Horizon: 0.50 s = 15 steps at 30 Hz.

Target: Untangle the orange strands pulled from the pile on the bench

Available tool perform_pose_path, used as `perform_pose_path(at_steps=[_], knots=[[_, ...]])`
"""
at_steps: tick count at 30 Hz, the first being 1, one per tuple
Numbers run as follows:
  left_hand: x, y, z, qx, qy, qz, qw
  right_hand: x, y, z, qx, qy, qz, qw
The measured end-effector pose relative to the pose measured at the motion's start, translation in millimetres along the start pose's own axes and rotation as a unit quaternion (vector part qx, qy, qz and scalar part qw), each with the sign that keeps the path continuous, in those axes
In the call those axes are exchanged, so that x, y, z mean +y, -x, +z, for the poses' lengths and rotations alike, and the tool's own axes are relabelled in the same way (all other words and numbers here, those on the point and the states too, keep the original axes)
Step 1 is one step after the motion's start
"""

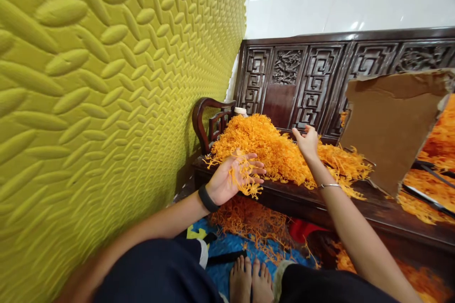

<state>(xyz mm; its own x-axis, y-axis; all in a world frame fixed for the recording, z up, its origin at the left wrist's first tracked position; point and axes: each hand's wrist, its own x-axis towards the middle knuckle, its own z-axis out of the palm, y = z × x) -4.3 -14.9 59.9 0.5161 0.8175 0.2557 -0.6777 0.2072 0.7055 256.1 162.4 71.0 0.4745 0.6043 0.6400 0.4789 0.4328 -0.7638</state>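
My left hand (236,177) is turned palm up, fingers spread, and holds a small bunch of thin orange branching plastic pieces (245,175) across its palm. Several of their tips hang down past the fingers. A black band circles that wrist. Behind this hand, a large heap of the same orange pieces (263,144) is piled on a dark wooden bench (302,194). Over the heap's right part, my right hand (307,141) is raised with thumb and fingers apart. I see nothing between them. A thin silver bangle is on the right wrist.
A yellow textured wall panel (117,104) rises close on the left. The bench's carved back (284,80) stands behind the heap. A torn cardboard sheet (394,123) leans at the right, near more orange pieces (442,137). My bare feet (251,279) rest on a blue floor covering (227,241).
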Motion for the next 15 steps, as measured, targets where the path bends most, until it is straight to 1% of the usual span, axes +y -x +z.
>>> perform_pose_path(at_steps=[2,4,5,7,8,9,10,12,15], knots=[[-1.5,-1.3,-1.8,0.009,0.003,-0.008,1.0,-9.6,8.6,-0.6,0.0,-0.009,-0.003,1.0],[-1.6,-1.7,-2.7,0.013,0.01,-0.01,1.0,-33.5,26.7,-8.3,-0.027,-0.055,-0.025,0.998],[-1.1,-1.6,-2.7,0.014,0.014,-0.01,1.0,-49.5,39.6,-15.0,-0.053,-0.091,-0.044,0.993],[1.0,-1.0,-1.7,0.018,0.02,-0.006,1.0,-84.8,71.6,-33.3,-0.135,-0.164,-0.106,0.971],[2.3,-0.5,-0.6,0.022,0.022,-0.004,1.0,-101.9,89.3,-43.8,-0.174,-0.174,-0.138,0.959],[3.6,0.0,0.9,0.025,0.025,-0.001,0.999,-116.9,106.8,-54.4,-0.199,-0.174,-0.167,0.95],[4.9,0.5,2.9,0.029,0.027,0.003,0.999,-129.0,123.2,-64.2,-0.222,-0.163,-0.192,0.942],[7.0,1.3,7.6,0.034,0.031,0.014,0.999,-143.1,149.7,-78.8,-0.248,-0.1,-0.264,0.927],[8.6,2.2,14.1,0.039,0.032,0.028,0.998,-141.8,170.4,-84.2,-0.244,0.038,-0.369,0.896]])
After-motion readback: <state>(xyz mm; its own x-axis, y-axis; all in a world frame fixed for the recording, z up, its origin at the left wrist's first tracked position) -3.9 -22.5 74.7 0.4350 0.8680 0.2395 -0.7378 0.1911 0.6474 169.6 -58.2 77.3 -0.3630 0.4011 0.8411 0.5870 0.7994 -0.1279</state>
